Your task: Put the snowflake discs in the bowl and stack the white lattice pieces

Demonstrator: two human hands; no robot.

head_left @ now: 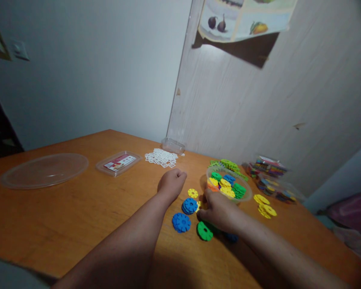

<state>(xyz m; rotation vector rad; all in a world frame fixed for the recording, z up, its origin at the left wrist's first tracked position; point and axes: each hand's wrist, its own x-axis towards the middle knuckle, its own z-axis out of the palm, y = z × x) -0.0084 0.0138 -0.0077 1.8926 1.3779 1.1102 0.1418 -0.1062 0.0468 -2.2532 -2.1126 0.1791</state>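
Observation:
My left hand (171, 185) is closed in a fist above the table, between a heap of white lattice pieces and a small yellow notched disc (193, 193). Whatever it may hold is hidden. My right hand (219, 209) is closed, with a yellow notched disc (199, 206) showing between thumb and fingers. Just left of it lie two stacks of blue notched discs, a nearer one (181, 222) and a farther one (189, 206). Below the hand sits a green disc (205, 231). Beyond it stands a clear round tub (247, 193) of green, yellow, blue and orange discs.
White lattice pieces (161, 157) lie by a clear container (173, 145) near the wall. Two clear lids, one oval (45, 170) and one labelled (118, 163), rest at left. Yellow discs (265, 206), light-green pieces (228, 165) and filled boxes (269, 166) are at right.

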